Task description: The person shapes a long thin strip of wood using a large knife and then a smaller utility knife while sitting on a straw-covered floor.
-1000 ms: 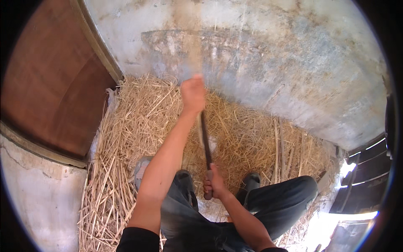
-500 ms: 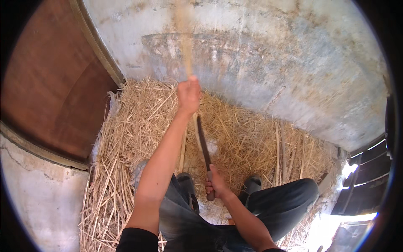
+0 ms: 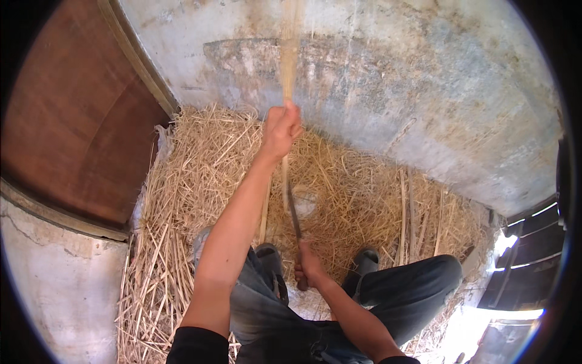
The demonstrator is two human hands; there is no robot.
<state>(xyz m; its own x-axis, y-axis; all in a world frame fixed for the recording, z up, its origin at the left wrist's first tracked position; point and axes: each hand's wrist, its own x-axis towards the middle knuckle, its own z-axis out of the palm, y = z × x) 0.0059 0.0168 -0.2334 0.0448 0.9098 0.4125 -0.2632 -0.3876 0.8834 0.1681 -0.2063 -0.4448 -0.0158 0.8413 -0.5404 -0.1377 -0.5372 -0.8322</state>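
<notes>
My left hand (image 3: 282, 130) is closed around a long, pale, thin strip (image 3: 290, 57), perhaps bamboo, raised in front of the wall. The strip's upper part is blurred and runs out of the picture; its lower end comes down below the fist. Lower down, between my knees, my right hand (image 3: 310, 266) grips the handle of a long knife (image 3: 294, 213). Its dark, narrow blade points up and away from me, its tip near the strip's lower part. Whether blade and strip touch I cannot tell.
Loose straw and split pieces (image 3: 200, 155) cover the ground around my shoes (image 3: 365, 262). Beyond the blade lies a pale round patch (image 3: 303, 204). A stained wall (image 3: 388, 79) rises ahead, a brown door panel (image 3: 79, 121) stands left, and dark slats (image 3: 527, 255) line the right.
My left hand has shifted slightly right and up, and the strip has moved right with it. The knife blade has dropped a little and shows narrower, uncovering more of the pale patch.
</notes>
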